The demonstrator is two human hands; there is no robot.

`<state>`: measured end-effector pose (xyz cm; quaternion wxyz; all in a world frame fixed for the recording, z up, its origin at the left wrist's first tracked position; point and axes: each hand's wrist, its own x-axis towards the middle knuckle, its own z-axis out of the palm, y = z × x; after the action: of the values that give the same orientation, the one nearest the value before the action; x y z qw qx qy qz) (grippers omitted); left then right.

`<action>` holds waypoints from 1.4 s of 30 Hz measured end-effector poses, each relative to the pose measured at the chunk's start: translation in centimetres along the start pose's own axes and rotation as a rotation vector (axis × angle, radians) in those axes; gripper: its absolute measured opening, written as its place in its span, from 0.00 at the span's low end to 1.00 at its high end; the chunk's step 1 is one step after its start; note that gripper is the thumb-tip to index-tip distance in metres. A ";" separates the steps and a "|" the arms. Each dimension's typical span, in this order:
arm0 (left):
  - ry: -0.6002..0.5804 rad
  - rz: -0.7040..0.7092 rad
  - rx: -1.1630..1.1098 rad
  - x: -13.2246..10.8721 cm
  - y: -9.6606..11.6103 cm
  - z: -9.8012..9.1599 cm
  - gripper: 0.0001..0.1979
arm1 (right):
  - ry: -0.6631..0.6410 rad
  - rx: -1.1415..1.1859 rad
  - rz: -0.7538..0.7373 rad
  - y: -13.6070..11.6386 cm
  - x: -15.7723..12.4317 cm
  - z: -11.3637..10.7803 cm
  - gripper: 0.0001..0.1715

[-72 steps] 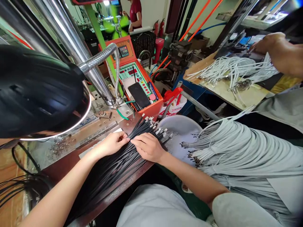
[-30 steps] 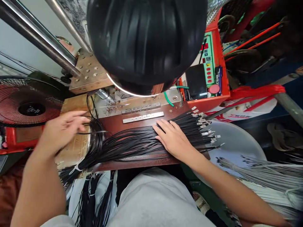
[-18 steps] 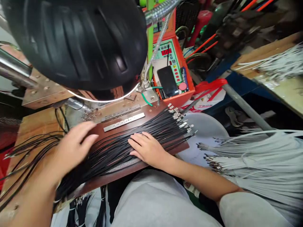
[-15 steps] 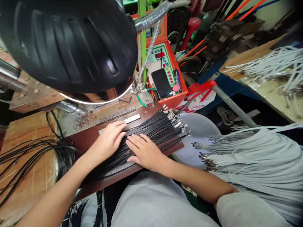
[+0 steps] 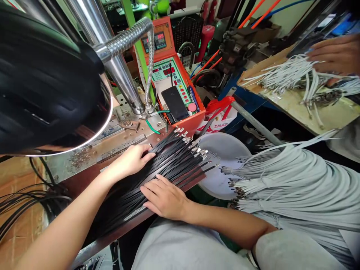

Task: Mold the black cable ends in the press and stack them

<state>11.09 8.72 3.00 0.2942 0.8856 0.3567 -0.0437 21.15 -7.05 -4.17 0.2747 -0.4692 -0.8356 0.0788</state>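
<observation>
A person's left hand (image 5: 129, 162) rests lightly curled on a fanned bundle of flat black metal-tipped cables (image 5: 176, 153). The right hand (image 5: 164, 202) lies open beside it, fingers spread across the strands, gripping nothing.

At 9 o'clock, a black dome lamp shade (image 5: 36, 82) is cut off by the left edge and hides whatever lies behind it. At 2 o'clock, a co-worker's hand (image 5: 334, 56) runs out past the right edge. The grey cables (image 5: 295, 195) at 3 o'clock also leave the frame. The left hand (image 5: 129, 161) covers part of the black cables (image 5: 168, 161), whose metal terminals (image 5: 194, 144) are too small to make out. A phone (image 5: 174, 103) hides part of the orange controller (image 5: 160, 41), whose small labels cannot be read.
</observation>
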 end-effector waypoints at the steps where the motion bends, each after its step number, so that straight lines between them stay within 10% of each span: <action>1: -0.012 -0.009 -0.065 0.1 -0.1 -0.2 0.14 | -0.004 0.002 0.000 0.0 0.0 -0.1 0.23; 8: -0.227 -0.167 -0.756 0.5 0.7 -0.2 0.15 | 0.023 0.049 0.023 -0.3 -0.1 -0.4 0.20; 17: 0.114 -0.345 -1.404 -7.9 4.6 3.8 0.14 | 0.493 0.086 0.196 5.2 1.7 -4.5 0.24; 30: 0.395 -0.401 -1.640 -11.3 4.1 8.3 0.16 | 0.204 -0.058 -0.435 6.9 8.4 -2.4 0.20; 38: 0.502 -0.362 -1.705 -12.1 2.7 8.5 0.19 | 0.223 -0.046 -0.482 5.8 10.5 -1.5 0.16; 42: 0.833 -0.299 -1.488 -13.2 1.2 7.0 0.30 | 0.202 0.263 -0.189 5.0 11.2 -1.0 0.16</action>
<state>3.00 -3.82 1.64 0.6339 0.3504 0.4842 0.4909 20.81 4.89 -0.99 0.4222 -0.3544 -0.8266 0.1135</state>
